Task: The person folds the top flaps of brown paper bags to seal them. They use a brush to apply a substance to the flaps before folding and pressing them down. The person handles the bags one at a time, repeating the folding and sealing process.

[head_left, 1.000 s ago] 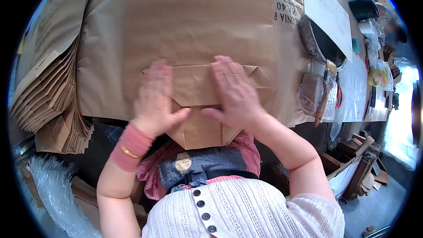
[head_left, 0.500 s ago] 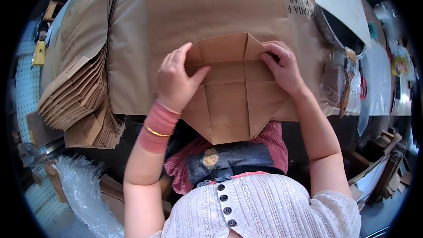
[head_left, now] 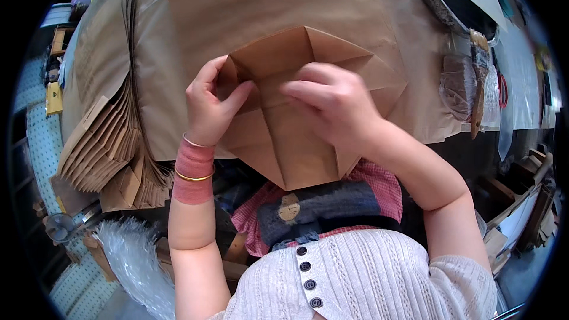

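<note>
A brown paper bag (head_left: 299,154) lies at the table's near edge, its folded end spread into a creased many-sided shape that overhangs towards my lap. My left hand (head_left: 213,101) pinches the left side of this end between thumb and fingers, where a flap stands up. Over the middle of the opened fold, my right hand (head_left: 338,98) hovers with its fingers curled together, a little blurred. Nothing shows in it, and it hides part of the paper beneath. On the right, the bag's flap spreads out as a point, free of my hands.
A fanned stack of folded brown paper bags (head_left: 104,145) hangs over the table edge at left. Brown paper sheeting (head_left: 163,83) covers the table. At right are a wooden-handled brush (head_left: 478,83), a dark basin (head_left: 456,6) and a clear plastic bag (head_left: 456,86). Clear plastic strands (head_left: 133,264) lie lower left.
My right hand has let go of the bag's right edge and moved left over its middle. The right flap has spread outward. My left hand has shifted slightly left, still pinching the paper.
</note>
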Motion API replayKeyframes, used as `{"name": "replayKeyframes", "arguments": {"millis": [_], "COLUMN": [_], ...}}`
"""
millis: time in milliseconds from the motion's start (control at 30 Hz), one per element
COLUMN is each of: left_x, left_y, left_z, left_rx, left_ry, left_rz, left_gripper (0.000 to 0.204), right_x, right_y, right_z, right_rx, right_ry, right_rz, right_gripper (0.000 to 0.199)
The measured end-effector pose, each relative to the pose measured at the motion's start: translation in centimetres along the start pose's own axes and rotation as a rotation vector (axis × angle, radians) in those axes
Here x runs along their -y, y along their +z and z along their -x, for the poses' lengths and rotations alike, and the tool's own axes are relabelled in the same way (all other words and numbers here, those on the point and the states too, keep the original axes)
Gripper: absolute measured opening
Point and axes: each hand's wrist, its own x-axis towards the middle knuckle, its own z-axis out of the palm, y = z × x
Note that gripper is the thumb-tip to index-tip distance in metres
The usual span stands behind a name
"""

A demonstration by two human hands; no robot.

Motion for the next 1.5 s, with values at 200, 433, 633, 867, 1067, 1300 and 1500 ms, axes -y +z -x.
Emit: {"name": "replayKeyframes", "arguments": {"millis": [200,433,633,867,1067,1300,1500], "left_x": [0.0,-2.3,-1.3,-1.2,-1.4,-1.2,-0.9], "left_y": [-1.6,-2.4,-1.6,-1.9,-1.5,-1.5,-1.3], "left_z": [0.1,-0.6,-0.3,-0.1,0.2,0.4,0.4], "left_rx": [0.076,0.01,-0.058,-0.064,-0.063,-0.104,-0.09], "left_ry": [0.274,0.379,0.581,0.343,0.264,0.271,0.263], "left_rz": [-0.298,-0.515,-0.484,-0.25,-0.154,-0.134,-0.144], "left_gripper": [0.035,0.023,0.014,0.005,0.005,0.009,0.01], "right_x": [0.8,1.9,2.1,3.0,2.7,3.1,2.3], "right_y": [6.4,5.7,6.0,4.2,1.8,3.3,3.6], "right_z": [-4.2,-4.0,-3.7,-2.6,-1.9,-4.2,-3.2], "right_rx": [-0.006,0.039,0.02,-0.063,-0.141,-0.157,-0.135], "right_ry": [0.244,0.314,0.324,0.052,-0.253,-0.339,-0.334], "right_rz": [-0.196,-0.226,-0.232,0.039,0.306,0.421,0.429], "right_gripper": [0.016,0.014,0.015,0.006,0.03,0.032,0.033]}}
